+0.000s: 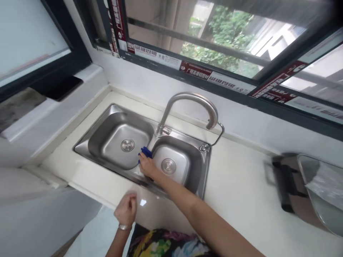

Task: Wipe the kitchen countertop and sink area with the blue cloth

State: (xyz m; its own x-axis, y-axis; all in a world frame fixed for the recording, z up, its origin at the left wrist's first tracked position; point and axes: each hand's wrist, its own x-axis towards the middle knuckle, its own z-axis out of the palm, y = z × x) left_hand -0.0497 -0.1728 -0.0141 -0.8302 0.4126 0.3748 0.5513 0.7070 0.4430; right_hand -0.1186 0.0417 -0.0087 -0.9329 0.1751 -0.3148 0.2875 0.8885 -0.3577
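My right hand (147, 165) reaches over the front rim of a steel double sink (112, 112) and presses a small blue cloth (146, 152) onto the divider between the two basins. Its fingers are closed on the cloth. My left hand (125, 210), with a watch at the wrist, hovers by the front edge of the pale counter (235, 185); its fingers are curled in and nothing shows in them. A curved steel faucet (191, 101) rises behind the divider.
A pot with a dark handle and a glass lid (308, 189) stands on the counter at the right. A dark-framed window (214, 67) runs along the back wall. A white ledge (48, 110) borders the counter on the left.
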